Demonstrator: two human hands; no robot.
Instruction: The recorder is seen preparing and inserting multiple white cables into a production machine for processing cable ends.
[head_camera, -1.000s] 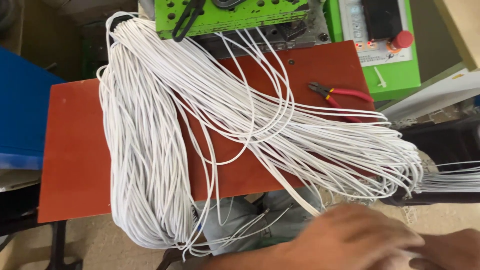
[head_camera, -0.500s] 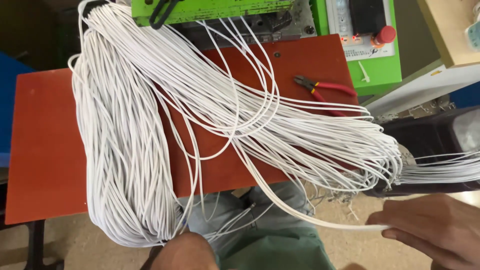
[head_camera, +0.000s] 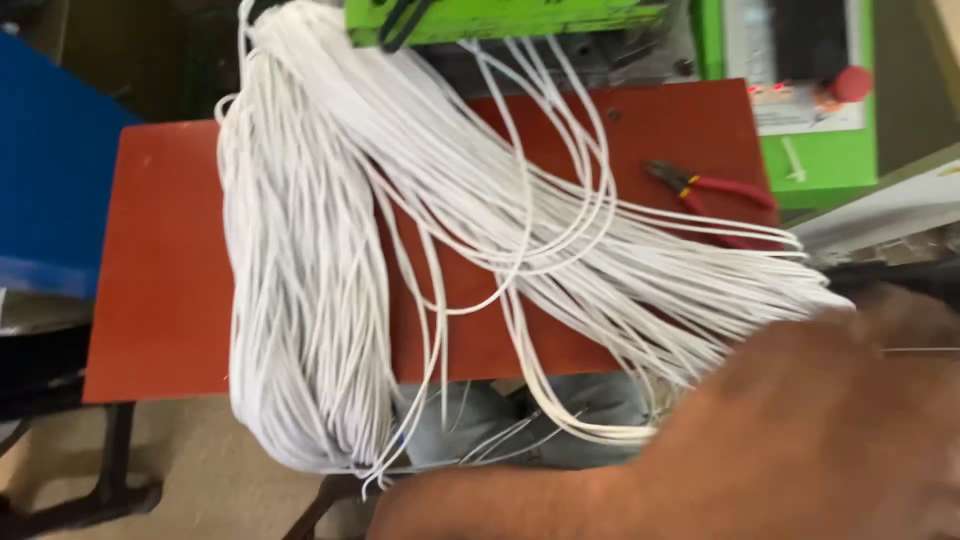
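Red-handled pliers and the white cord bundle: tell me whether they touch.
Cannot tell. In the head view the red-handled pliers lie on the red board, and the nearest strands of the white cord bundle run close beneath the handles; blur hides any gap.

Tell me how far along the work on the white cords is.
Done: nothing finished shows. A big bundle of white cords lies draped over the red board, loose strands fanning right. In hand: a blurred hand sweeps across the lower right by those strands; its grip can't be told. Left: nearly the whole bundle. The red-handled pliers lie untouched.
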